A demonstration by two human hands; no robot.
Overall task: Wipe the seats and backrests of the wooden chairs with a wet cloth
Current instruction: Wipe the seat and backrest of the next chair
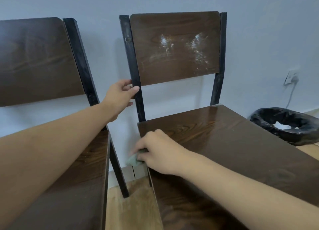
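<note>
While my left forearm crosses the left chair [43, 60], much of its seat is hidden and its frame runs off the edge. My left hand [119, 98] is curled around the black post [136, 84] of the right chair [224, 143], thumb in front, fingers behind. Between the chairs I see bare wall and a strip of wood floor [136, 204]. My right hand [160, 152] pinches the bunched green cloth [133, 159] against the left edge of that seat; most of the cloth is covered by my fingers. Whitish smears mark the backrest [176, 46]. Far right, a bin [286, 126] with a black liner stands near the seat corner, partly cut off. A wall socket [291, 77] above it is blurry.
</note>
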